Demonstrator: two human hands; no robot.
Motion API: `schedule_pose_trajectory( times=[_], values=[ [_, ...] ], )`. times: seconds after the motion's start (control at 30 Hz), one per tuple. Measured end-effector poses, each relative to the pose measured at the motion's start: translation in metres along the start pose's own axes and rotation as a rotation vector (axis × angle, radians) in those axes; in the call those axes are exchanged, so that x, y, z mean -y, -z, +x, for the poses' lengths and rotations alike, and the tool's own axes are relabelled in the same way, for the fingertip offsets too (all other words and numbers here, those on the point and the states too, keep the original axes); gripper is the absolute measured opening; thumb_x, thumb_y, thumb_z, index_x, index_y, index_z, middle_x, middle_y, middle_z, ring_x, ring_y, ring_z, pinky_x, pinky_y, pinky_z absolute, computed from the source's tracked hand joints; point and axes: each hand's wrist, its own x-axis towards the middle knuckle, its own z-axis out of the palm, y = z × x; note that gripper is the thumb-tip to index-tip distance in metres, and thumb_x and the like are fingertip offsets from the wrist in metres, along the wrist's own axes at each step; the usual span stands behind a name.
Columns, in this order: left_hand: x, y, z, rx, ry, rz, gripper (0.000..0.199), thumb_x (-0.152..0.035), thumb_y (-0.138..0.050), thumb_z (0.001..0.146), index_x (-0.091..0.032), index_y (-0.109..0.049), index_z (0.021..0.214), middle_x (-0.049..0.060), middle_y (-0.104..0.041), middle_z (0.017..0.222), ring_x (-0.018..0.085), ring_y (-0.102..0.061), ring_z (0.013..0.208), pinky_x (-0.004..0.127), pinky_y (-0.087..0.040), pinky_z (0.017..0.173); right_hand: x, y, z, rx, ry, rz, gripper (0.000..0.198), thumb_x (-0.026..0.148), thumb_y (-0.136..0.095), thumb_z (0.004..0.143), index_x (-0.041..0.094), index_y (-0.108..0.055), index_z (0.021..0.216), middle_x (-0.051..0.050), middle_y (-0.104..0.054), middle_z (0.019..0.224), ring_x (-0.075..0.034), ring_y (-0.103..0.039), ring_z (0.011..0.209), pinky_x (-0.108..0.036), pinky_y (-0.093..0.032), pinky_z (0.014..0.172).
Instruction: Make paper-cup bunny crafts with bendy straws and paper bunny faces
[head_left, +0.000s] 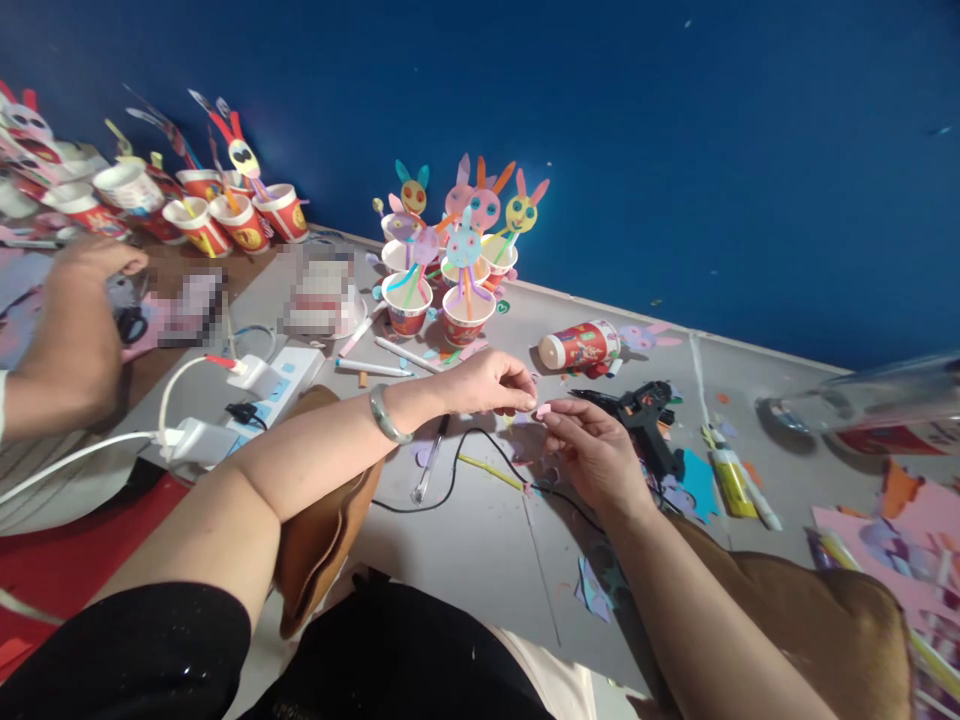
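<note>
Over the middle of the table my left hand [491,382], with a bangle [390,415] on its wrist, is closed in a pinch; what its fingertips hold is too small to make out. Facing it, my right hand [592,445] pinches a small pink paper piece [543,411] between thumb and forefinger. The fingertips of both hands nearly meet. Just beyond my right hand lies a black glue gun [649,420], its cord running beneath my hands. A yellow strip [491,472] and paper scraps rest below them.
Paper cups with rabbit faces [465,250] stand by the blue wall. A red cup [581,345] lies on its side. Markers [375,368], a power strip [281,385] and a glue tube [731,480] lie around. Another person's arm [75,330] reaches in at left.
</note>
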Motion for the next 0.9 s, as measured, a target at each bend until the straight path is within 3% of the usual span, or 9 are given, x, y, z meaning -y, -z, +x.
schedule_pose_trajectory(
  times=[0.13,0.43,0.7,0.9],
  values=[
    [-0.002,0.0,-0.001,-0.028,0.013,-0.017,0.011,-0.022,-0.071,0.083,-0.012,-0.067,0.087,0.001,-0.065,0.072,0.006,-0.056,0.058,0.02,-0.043,0.052,-0.001,0.002,0.001,-0.013,0.061,-0.001,0.03,0.035,-0.092,0.066,0.021,-0.07,0.08,-0.001,-0.076,0.079,-0.007,-0.058,0.049,-0.019,-0.045,0.043],
    [0.003,-0.006,0.003,0.066,-0.019,-0.117,0.015,-0.018,-0.075,0.079,-0.01,-0.074,0.092,0.0,-0.068,0.071,0.004,-0.054,0.059,0.021,-0.044,0.058,-0.005,-0.003,0.0,0.013,0.08,0.029,0.034,0.041,-0.089,0.071,0.02,-0.065,0.082,0.001,-0.073,0.074,-0.005,-0.055,0.046,-0.017,-0.046,0.043],
    [0.007,-0.006,0.003,0.029,-0.095,0.024,0.015,-0.025,-0.068,0.084,-0.011,-0.074,0.085,-0.003,-0.059,0.061,0.005,-0.047,0.054,0.021,-0.035,0.053,-0.003,-0.011,-0.008,0.056,-0.014,-0.027,0.041,0.051,-0.089,0.068,0.02,-0.064,0.078,0.002,-0.067,0.066,-0.007,-0.053,0.044,-0.02,-0.046,0.042],
    [0.0,-0.005,-0.001,0.052,-0.076,0.131,0.009,-0.021,-0.07,0.079,-0.013,-0.072,0.074,-0.002,-0.062,0.062,0.007,-0.05,0.057,0.023,-0.037,0.058,-0.007,-0.007,-0.006,0.058,0.026,-0.142,0.04,0.053,-0.086,0.07,0.021,-0.063,0.081,0.005,-0.058,0.057,-0.008,-0.047,0.045,-0.02,-0.037,0.042]
  ],
)
